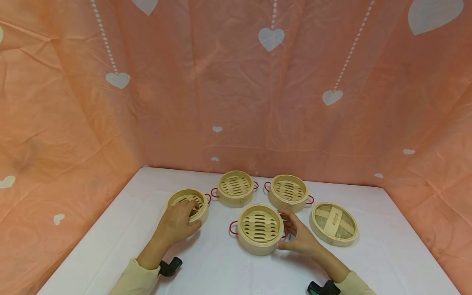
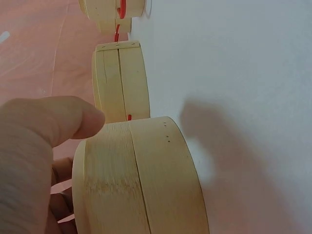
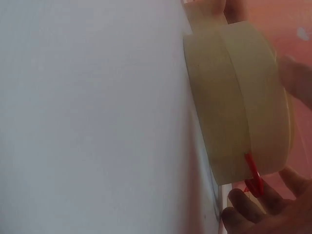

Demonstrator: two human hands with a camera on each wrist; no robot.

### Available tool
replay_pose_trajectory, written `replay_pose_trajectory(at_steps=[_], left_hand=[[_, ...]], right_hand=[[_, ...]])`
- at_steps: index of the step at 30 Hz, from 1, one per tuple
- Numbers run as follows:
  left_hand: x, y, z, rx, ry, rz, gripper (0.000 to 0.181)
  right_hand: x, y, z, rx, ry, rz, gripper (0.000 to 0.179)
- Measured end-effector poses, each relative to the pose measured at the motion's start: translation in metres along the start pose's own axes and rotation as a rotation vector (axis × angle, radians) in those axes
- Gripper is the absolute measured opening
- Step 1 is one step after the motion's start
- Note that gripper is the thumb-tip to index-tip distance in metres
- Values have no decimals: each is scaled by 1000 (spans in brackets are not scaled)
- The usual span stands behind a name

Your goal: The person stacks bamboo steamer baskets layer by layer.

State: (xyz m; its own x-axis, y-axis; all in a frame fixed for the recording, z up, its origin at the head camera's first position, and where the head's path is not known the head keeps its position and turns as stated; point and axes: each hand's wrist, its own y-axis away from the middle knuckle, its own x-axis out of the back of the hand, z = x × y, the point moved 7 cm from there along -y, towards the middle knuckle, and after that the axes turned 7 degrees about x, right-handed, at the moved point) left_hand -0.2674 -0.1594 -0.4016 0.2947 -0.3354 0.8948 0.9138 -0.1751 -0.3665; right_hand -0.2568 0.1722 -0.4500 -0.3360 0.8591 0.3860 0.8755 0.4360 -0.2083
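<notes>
A lane runs between left steamer [image 1: 196, 196] and front steamer [image 1: 259, 226]; rear-left steamer [image 1: 236, 187] (red handle [image 1: 212, 192] jutting) obstructs its far end.

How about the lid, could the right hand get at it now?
Probably yes: the lid lies beside the right hand with nothing between them, though that hand is at the front steamer.

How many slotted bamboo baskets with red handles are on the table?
4: the left basket under the left hand; the front basket by the right hand; the back-left basket and back-right basket behind.
</notes>
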Motion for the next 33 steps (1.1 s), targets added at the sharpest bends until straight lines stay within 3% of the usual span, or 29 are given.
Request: replay_pose_trajectory(at_steps=[8,28,33], left_hand=[[0,0,-1,-24,-15,16,34],[-2,2,-1,-10,-4,-64,35],[-4,3,0,-40,-13,-42,35]], right_hand=[[-1,-2,0,22,-12,4,97],[-5,-5,-2,27,-50,-19,100],[-5,-4,-1,19,-36,-16,100]])
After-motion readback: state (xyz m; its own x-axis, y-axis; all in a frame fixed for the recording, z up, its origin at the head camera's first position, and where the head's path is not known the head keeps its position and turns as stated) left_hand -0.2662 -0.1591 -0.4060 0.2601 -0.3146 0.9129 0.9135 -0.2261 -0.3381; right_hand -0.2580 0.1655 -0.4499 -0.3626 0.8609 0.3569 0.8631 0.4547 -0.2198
